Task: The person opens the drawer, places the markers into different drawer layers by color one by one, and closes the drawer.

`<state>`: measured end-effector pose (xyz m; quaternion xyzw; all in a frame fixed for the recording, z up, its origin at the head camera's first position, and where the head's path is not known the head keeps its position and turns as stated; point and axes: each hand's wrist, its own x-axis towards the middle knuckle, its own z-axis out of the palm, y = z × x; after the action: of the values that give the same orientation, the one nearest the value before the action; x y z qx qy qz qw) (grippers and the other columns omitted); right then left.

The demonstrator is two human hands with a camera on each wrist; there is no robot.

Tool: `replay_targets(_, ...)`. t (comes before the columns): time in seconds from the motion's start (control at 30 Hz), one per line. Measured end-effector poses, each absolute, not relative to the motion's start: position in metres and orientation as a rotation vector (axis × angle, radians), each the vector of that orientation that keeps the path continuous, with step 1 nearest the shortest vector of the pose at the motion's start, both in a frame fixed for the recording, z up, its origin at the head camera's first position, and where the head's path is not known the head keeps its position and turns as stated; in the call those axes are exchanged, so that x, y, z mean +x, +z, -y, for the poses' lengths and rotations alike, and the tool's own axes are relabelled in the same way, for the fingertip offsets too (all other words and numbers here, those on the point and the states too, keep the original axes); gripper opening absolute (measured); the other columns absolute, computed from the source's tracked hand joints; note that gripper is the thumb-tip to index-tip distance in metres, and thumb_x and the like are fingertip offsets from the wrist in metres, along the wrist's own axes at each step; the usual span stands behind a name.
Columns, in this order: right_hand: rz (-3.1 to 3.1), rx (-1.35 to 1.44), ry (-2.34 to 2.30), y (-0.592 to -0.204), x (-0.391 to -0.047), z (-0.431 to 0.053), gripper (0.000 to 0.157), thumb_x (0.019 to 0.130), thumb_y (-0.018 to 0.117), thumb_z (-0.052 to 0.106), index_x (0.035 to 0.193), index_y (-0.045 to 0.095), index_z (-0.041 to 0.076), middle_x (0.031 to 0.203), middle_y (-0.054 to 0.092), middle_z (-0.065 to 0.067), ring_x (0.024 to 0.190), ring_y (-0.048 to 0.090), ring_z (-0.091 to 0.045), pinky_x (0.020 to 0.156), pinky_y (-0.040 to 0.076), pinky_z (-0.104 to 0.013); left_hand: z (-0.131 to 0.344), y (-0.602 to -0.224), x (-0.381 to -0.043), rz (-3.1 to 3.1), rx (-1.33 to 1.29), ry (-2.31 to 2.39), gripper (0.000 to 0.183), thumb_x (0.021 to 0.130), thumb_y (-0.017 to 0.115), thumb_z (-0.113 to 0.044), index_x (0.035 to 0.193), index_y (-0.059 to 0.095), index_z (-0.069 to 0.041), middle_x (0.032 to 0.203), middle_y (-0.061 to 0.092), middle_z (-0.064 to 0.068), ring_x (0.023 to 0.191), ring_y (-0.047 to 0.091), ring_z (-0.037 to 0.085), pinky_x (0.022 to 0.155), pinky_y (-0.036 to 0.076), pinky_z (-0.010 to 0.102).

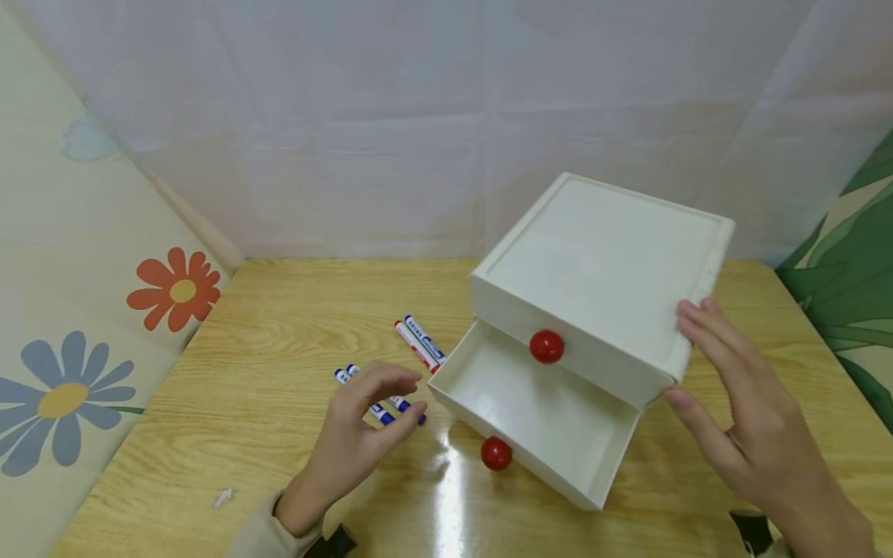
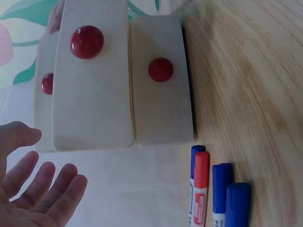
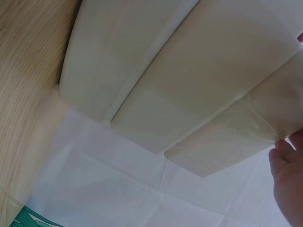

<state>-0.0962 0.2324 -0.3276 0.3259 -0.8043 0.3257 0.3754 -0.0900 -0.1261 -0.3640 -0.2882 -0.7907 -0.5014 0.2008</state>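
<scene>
On the right half of the pale, grained wooden table [image 1: 237, 403], from my remote seat, I see a white plastic drawer unit [image 1: 593, 279], set at an angle, with round red knobs [image 1: 547, 346] on three drawer fronts; its middle drawer [image 1: 551, 407] is pulled out. My view of the right hand [image 1: 756, 422] shows extended fingers resting against the unit's right side at the top, thumb near the front corner. The left hand [image 1: 352, 434] has loosely bent, parted fingers around nothing, just beside that drawer. Left of the unit lie a red-capped white marker [image 1: 412, 341] and a blue-capped white marker [image 1: 424, 339] side by side; two more blue-capped markers [image 1: 401, 403] lie by the left hand, partly hidden. A small white scrap [image 1: 222, 497] sits toward the table's left edge, and a bright reflection streaks the wood near the front. Past the back edge hangs a creased whitish sheet [image 1: 349, 155]; a cream panel with blue and orange flowers [image 1: 63, 232] borders the left edge, large green leaves [image 1: 858, 256] the right.
</scene>
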Motion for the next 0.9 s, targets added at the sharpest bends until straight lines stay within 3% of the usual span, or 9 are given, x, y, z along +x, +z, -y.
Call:
replay_targets(0.57,2.054,0.833,0.828,-0.327,-0.096,-0.232,0.063,0.092,0.049,0.041,0.121,0.048,-0.015,0.131,0.047,-0.026,0.131,0.036,-0.036,0.114,0.026,-0.027,0.15,-0.373,-0.126,2.404,-0.719,-1.249,0.034,0.077,0.071,-0.005,0.109,0.06,-0.005,0.108,0.062,0.007,0.102,0.059,0.017,0.092,0.05,0.024)
replay_targets(0.9,2.041,0.83,0.804,-0.318,-0.094,-0.223,0.064,0.093,0.046,0.042,0.119,0.048,-0.016,0.129,0.048,-0.027,0.133,0.036,-0.03,0.113,0.026,-0.025,0.165,-0.381,-0.156,2.501,-0.689,-1.204,0.038,0.079,0.071,-0.009,0.115,0.059,-0.007,0.112,0.061,0.006,0.105,0.057,0.017,0.093,0.049,0.031)
